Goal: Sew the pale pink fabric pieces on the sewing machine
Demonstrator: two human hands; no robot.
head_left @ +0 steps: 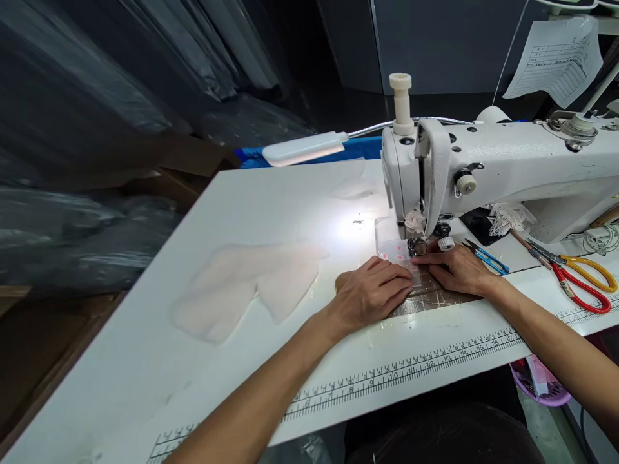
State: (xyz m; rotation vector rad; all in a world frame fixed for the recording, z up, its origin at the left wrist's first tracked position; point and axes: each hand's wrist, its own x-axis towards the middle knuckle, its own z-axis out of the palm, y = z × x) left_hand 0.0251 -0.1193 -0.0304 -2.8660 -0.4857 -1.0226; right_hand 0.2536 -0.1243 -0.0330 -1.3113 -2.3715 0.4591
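A small piece of thin white fabric with pink spots (pixel 397 249) lies at the needle area of a white sewing machine (pixel 507 151), partly under the presser foot (pixel 418 247). My left hand (pixel 374 288) rests palm down on the fabric's near left part, its fingers laid side by side and slightly bent. From the right, my right hand (pixel 452 265) reaches in with the index finger stretched to the fabric's edge beside the presser foot. Its other fingers are bent and partly hidden. Under both hands is a brown, shiny plate (pixel 425 299).
Pale sheer fabric (pixel 251 277) lies on the white table (pixel 145 361) to the left. Blue thread snips (pixel 487 258), red-handled scissors (pixel 578 293) and yellow-handled scissors (pixel 592 270) lie right. A lamp (pixel 304 148) shines behind. A printed ruler (pixel 411 370) follows the front edge; a purple basket (pixel 546 390) sits below.
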